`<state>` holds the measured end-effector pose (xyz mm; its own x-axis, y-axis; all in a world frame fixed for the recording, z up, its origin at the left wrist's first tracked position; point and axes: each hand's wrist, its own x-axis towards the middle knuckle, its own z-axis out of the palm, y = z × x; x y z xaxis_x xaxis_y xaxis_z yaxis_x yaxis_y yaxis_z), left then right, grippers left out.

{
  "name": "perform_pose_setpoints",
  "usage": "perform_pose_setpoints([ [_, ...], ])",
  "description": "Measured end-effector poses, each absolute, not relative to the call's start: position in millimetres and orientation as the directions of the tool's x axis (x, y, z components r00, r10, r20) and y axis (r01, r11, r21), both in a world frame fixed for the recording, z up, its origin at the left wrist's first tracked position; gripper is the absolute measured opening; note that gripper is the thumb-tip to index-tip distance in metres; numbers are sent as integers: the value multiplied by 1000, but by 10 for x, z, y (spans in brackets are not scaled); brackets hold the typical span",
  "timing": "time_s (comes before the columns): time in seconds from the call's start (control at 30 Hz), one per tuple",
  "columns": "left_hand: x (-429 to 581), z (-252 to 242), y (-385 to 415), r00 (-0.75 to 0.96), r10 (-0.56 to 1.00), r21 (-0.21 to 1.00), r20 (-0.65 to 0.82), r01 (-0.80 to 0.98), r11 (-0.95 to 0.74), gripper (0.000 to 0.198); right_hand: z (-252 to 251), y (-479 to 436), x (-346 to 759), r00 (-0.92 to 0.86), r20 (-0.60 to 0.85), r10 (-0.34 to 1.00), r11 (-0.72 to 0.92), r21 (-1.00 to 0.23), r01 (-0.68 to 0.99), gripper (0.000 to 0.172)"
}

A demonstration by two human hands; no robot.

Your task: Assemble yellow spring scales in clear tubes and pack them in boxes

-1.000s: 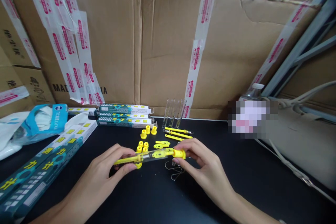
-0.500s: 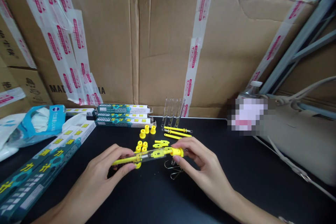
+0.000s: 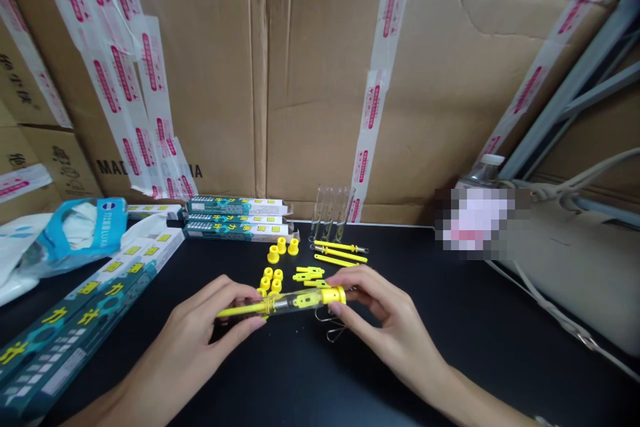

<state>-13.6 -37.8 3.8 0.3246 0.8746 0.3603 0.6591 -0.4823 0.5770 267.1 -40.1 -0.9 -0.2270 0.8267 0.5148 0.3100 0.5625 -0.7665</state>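
- Two hands are held close together, clamped on a clear tube (image 3: 295,302) with yellow end fittings, above a black tabletop (image 3: 425,353).
- The tube's thin yellow end is gripped by the left hand (image 3: 200,323).
- Its thick yellow cap is pinched by the right hand (image 3: 387,323).
- Small yellow caps (image 3: 281,245) are scattered just behind the tube.
- Yellow rods (image 3: 340,248) and upright glass tubes (image 3: 330,213) are set farther back.
- Bent wire clips (image 3: 325,332) are laid beside the right hand.

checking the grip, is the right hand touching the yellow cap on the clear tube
Touching. The head view shows the right hand with its thumb pressed against the lower edge of the yellow cap on the clear tube.
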Motion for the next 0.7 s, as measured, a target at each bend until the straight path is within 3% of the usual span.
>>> perform_pose_setpoints([
  [0.47,-126,93,-371,332,840,575,429,617,-538,11,24,-396,2643,-149,431,890,435,-901,-7,13],
  [0.7,-130,70,-389,340,846,573,411,626,-530,11,-11,-407,2604,-187,301,935,303,-953,-18,17],
])
